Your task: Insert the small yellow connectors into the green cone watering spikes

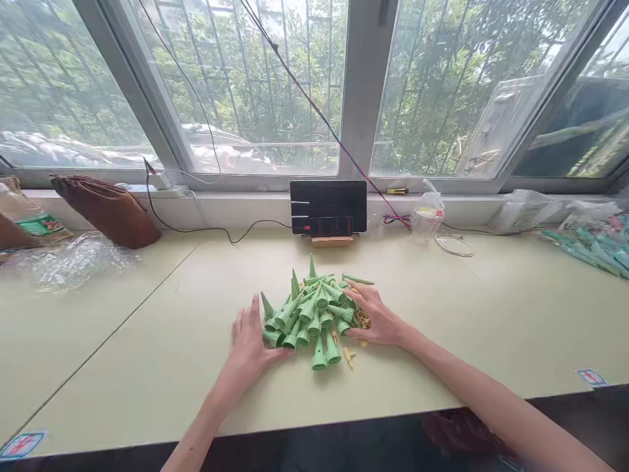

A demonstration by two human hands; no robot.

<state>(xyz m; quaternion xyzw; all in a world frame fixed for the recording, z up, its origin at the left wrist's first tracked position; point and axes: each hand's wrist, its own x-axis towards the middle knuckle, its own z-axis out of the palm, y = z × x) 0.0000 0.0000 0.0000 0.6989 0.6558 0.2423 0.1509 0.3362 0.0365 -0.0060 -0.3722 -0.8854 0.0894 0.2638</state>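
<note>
Many green cones (314, 321), likely light, stiff and best gripped around their wide ends (319, 362), are loosely flanked by the open-fingered left hand (249, 339) and spread right hand (378, 320)

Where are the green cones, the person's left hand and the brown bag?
Green cones (310, 309): head view, on a cone near the middle of the pile.
Left hand (249, 344): head view, on the back of the hand.
Brown bag (105, 210): head view, on the middle of its side.
</note>
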